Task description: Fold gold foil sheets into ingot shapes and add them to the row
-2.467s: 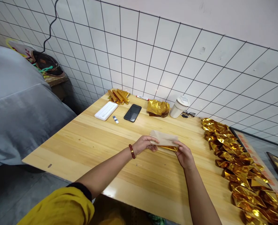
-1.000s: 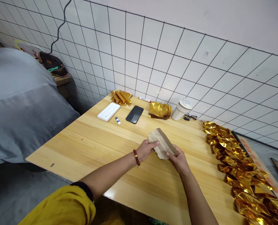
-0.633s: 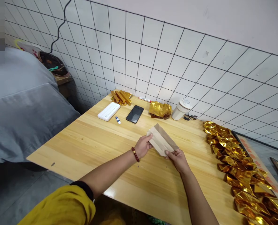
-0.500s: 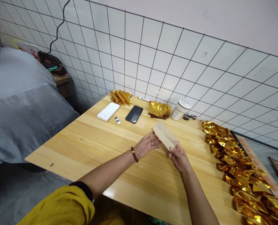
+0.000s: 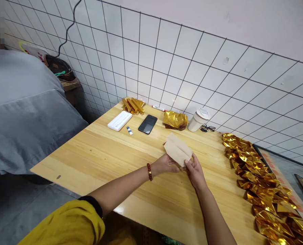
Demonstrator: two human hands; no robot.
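Beige paper (image 5: 178, 149) above a wooden table (image 5: 102, 153), tiled wall (image 5: 151, 61) behind.

The paper (image 5: 178, 149) was plain tan, the worktop (image 5: 110, 153) honey-yellow with streaky grain. The foil pieces (image 5: 265, 187) were shiny gold, and the wall (image 5: 164, 51) (off-white) bore a black grid.

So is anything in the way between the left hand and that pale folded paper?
Nothing visible is: the left hand sits right at the near edge of the pale folded paper, some fingers hidden by the sheet. The right hand grips the paper's right end, not between them.
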